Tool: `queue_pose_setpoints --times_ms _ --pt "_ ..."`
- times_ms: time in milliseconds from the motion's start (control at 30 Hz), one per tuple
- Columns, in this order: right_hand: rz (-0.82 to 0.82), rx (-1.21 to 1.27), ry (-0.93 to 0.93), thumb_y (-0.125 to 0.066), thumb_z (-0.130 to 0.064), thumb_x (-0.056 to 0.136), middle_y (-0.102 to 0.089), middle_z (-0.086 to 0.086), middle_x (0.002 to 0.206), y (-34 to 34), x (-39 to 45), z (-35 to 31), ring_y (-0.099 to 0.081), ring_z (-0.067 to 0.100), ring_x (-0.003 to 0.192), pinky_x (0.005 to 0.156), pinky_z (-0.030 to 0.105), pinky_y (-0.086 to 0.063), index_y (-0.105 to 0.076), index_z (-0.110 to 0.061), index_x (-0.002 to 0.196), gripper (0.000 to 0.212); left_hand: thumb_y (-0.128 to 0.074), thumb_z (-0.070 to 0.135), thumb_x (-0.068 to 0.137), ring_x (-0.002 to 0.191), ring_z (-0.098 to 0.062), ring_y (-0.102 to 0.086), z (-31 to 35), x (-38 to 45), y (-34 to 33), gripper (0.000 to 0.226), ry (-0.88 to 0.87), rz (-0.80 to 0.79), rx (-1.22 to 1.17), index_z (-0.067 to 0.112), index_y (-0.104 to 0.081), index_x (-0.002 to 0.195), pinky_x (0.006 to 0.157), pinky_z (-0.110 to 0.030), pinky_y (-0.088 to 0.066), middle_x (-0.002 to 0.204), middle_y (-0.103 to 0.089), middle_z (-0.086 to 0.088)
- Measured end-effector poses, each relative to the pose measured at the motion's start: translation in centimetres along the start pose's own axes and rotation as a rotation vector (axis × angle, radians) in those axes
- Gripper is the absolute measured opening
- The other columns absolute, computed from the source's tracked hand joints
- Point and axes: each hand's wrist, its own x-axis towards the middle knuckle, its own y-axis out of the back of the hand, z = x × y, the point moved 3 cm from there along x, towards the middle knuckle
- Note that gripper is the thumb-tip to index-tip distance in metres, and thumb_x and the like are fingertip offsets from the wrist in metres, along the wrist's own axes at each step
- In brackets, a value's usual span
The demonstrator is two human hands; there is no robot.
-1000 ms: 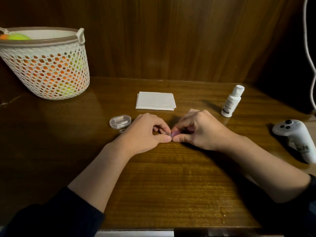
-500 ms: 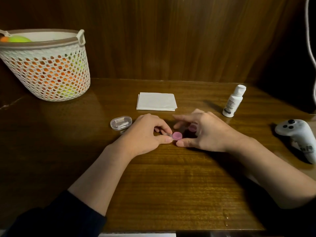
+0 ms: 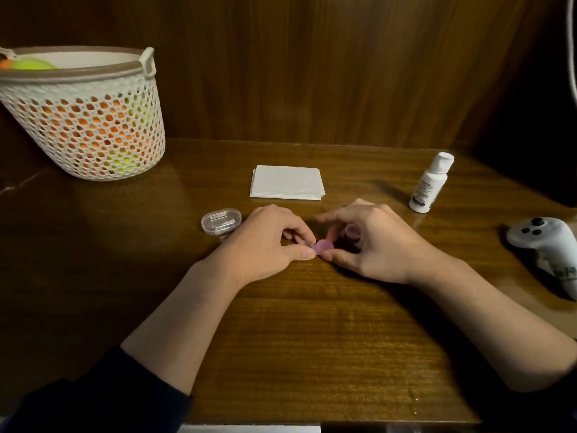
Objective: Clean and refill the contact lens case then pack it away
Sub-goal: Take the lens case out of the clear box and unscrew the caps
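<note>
Just in front of the folded tissue (image 3: 286,182), the left hand (image 3: 265,242) pinches the contact lens case (image 3: 323,246) on the tabletop (image 3: 312,339); the right hand (image 3: 374,242) grips its pink cap (image 3: 352,231).

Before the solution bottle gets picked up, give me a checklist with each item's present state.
1. Left hand steadies the contact lens case: ok.
2. Pink cap off, held by right hand: ok.
3. Well empty and clean: cannot tell.
4. Solution bottle upright, capped, right of the hands: ok.
5. Folded tissue ready behind the hands: ok.
6. A hand free for the bottle: not ok.
</note>
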Motion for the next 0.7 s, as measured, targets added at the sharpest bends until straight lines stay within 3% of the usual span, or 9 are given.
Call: queue_pose_setpoints --times_ms 100,200,300,367,467,567,700 --pt "0.02 0.005 0.009 -0.08 -0.066 0.08 -0.07 -0.029 0.095 -0.12 0.01 -0.4 -0.056 -0.003 0.108 0.083 0.022 -0.054 -0.067 -0.037 0.139 0.067 -0.086 0.033 0.089 0.103 -0.001 -0.061 -0.03 0.02 0.03 0.015 -0.011 0.004 0.011 0.045 -0.08 0.096 0.085 -0.026 -0.049 0.102 -0.07 0.023" --pt "0.046 0.053 -0.012 -0.085 -0.06 0.079 -0.075 -0.026 0.091 -0.02 0.05 -0.49 -0.057 -0.001 0.112 0.09 0.027 -0.055 -0.067 -0.037 0.139 0.067 -0.086 0.032 0.089 0.102 0.0 -0.06 -0.06 0.03 -0.01 0.016 -0.008 0.0 0.011 0.046 -0.079 0.095 0.083 -0.024 -0.048 0.102 -0.069 0.023" --pt "0.038 0.089 -0.008 -0.088 -0.044 0.084 -0.078 -0.03 0.096 0.03 0.05 -0.22 -0.058 -0.005 0.12 0.111 0.019 -0.037 -0.065 -0.037 0.141 0.062 -0.086 0.033 0.088 0.103 -0.001 -0.061 -0.17 0.04 0.03 0.016 -0.002 -0.002 -0.006 0.044 -0.08 0.096 0.089 -0.03 -0.052 0.102 -0.07 0.022" --pt "0.025 0.079 -0.002 -0.087 -0.04 0.086 -0.077 -0.026 0.107 0.04 -0.02 0.02 -0.058 -0.001 0.127 0.121 0.022 -0.028 -0.066 -0.039 0.14 0.058 -0.087 0.033 0.087 0.104 -0.001 -0.06 -0.18 0.02 0.02 0.016 -0.004 -0.002 -0.009 0.044 -0.08 0.097 0.09 -0.032 -0.052 0.101 -0.07 0.022" --pt "0.029 0.085 0.008 -0.085 -0.048 0.086 -0.076 -0.021 0.116 0.16 -0.08 0.11 -0.065 0.007 0.118 0.127 0.029 -0.024 -0.071 -0.042 0.132 0.048 -0.087 0.034 0.087 0.105 -0.001 -0.06 -0.17 0.01 -0.01 0.016 -0.004 0.002 -0.006 0.044 -0.08 0.098 0.091 -0.034 -0.053 0.102 -0.07 0.022" --pt "0.058 0.026 0.011 -0.081 -0.067 0.079 -0.076 -0.02 0.113 0.16 0.24 -0.19 -0.064 0.002 0.114 0.126 0.025 -0.015 -0.072 -0.039 0.129 0.057 -0.086 0.034 0.088 0.104 -0.001 -0.061 -0.25 0.05 0.0 0.015 -0.007 0.005 0.003 0.045 -0.08 0.096 0.09 -0.032 -0.054 0.102 -0.07 0.023" --pt "0.078 0.081 0.025 -0.088 -0.049 0.08 -0.079 -0.023 0.097 -0.18 0.27 -0.45 -0.067 -0.002 0.112 0.128 0.022 -0.015 -0.071 -0.033 0.133 0.058 -0.086 0.036 0.087 0.103 0.0 -0.061 -0.41 0.15 0.0 0.015 -0.006 0.005 0.005 0.047 -0.079 0.094 0.087 -0.028 -0.052 0.101 -0.07 0.024"
